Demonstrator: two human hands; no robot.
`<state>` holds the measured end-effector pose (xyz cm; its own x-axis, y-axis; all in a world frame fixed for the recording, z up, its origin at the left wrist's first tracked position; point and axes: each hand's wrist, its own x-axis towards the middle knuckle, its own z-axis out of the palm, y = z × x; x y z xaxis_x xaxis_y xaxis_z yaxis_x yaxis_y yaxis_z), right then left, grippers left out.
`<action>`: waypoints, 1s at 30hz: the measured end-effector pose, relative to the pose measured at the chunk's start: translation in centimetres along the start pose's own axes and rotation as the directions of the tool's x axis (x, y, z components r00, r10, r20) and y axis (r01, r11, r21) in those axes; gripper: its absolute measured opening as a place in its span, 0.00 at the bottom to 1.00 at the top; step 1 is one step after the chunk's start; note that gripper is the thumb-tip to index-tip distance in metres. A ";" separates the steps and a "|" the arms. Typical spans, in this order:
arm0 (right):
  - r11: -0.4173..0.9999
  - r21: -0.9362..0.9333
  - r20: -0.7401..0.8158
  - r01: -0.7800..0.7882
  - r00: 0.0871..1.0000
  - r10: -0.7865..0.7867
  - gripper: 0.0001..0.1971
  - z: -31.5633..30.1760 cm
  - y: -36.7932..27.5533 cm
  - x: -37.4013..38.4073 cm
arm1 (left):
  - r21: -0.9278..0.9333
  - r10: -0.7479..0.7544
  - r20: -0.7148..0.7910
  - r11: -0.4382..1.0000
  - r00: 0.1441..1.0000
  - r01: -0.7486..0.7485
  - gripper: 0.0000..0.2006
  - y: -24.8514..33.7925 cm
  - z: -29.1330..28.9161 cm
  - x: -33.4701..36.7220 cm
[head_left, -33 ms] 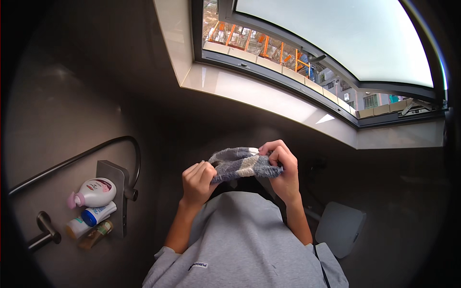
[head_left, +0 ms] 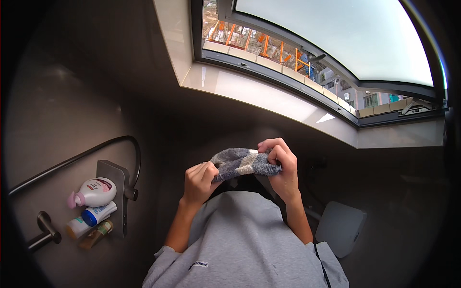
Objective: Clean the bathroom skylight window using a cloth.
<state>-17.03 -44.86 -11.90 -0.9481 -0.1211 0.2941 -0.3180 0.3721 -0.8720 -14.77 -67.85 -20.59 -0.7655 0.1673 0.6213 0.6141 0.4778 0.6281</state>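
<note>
A fluffy cloth, checked in grey-blue and off-white, stretches between my two hands in front of my chest. My left hand grips its left end with the fingers curled in. At the other end, my right hand pinches it between thumb and bent fingers. The cloth is bunched into a thick band and sags slightly in the middle. Whether it is folded or a closed loop, I cannot tell.
To the left, a wall shelf holds a white pump bottle, a blue-capped tube and other bottles, beside a dark curved hose. An open window is ahead. A grey lidded box stands right.
My left hand has shifted slightly right, toward my right hand, and the cloth between them is a little more bunched. The grips look the same.
</note>
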 end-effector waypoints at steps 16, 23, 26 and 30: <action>0.909 -0.392 -0.187 -0.140 0.980 0.071 0.13 -3.3 0.5 -1.4 | 0.162 -0.454 0.342 0.891 0.823 0.424 0.10 -3.5 -0.6 -1.2; 0.854 -0.339 -0.011 -0.395 0.909 0.416 0.07 -7.4 2.3 -0.6 | 0.221 -0.569 0.365 0.822 0.737 0.526 0.07 -4.7 -2.7 4.4; 0.911 -0.219 -0.021 -0.351 0.935 0.355 0.09 -10.1 1.1 1.6 | 0.190 -0.427 0.406 0.904 0.808 0.383 0.09 -4.0 -4.3 11.3; 0.963 -0.253 -0.167 -0.091 0.985 0.049 0.10 -15.2 -2.7 5.0 | 0.238 -0.107 0.297 0.971 0.949 0.035 0.09 0.8 -6.4 21.3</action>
<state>-20.89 -32.46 -2.16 -0.9486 0.0523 0.3121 -0.2193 0.6024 -0.7675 -29.40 -69.41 -3.86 -0.8493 0.3632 0.3830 0.5232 0.6753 0.5199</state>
